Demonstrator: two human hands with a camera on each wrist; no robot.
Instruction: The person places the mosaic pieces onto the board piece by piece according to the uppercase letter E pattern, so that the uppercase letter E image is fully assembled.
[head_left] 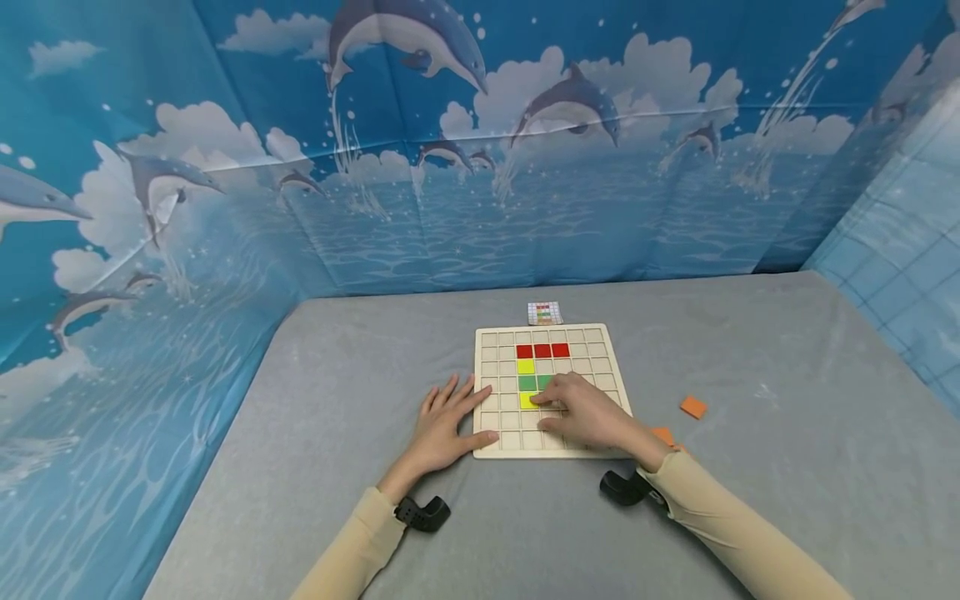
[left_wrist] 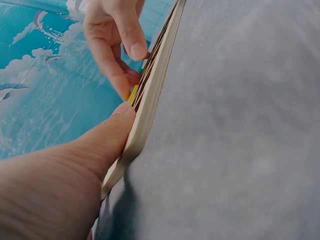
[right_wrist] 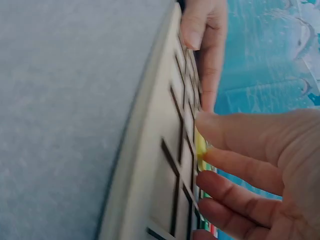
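A pale wooden grid board (head_left: pixel 510 439) lies on the grey cloth. Flat along its left edge, my left hand (head_left: pixel 444 429) spreads its fingers, with the fingertips and thumb (left_wrist: pixel 112 127) resting on the rim. My right hand (head_left: pixel 588 410) is over the middle of the board, its index fingertip (right_wrist: pixel 212 154) touching a yellow tile (head_left: pixel 527 401) in the grid; the thumb stands apart from that finger. Above that tile are green tiles (head_left: pixel 527 383), partly covered by the right hand, then another yellow tile (head_left: pixel 525 367) and a row of three red tiles (head_left: pixel 542 351).
A small printed card (head_left: pixel 544 313) with a coloured grid pattern lies just behind the board. To the right are an orange tile (head_left: pixel 693 407) and more orange (head_left: pixel 663 435) partly hidden by the right wrist. A dolphin-print curtain (head_left: pixel 450 225) hangs behind the table.
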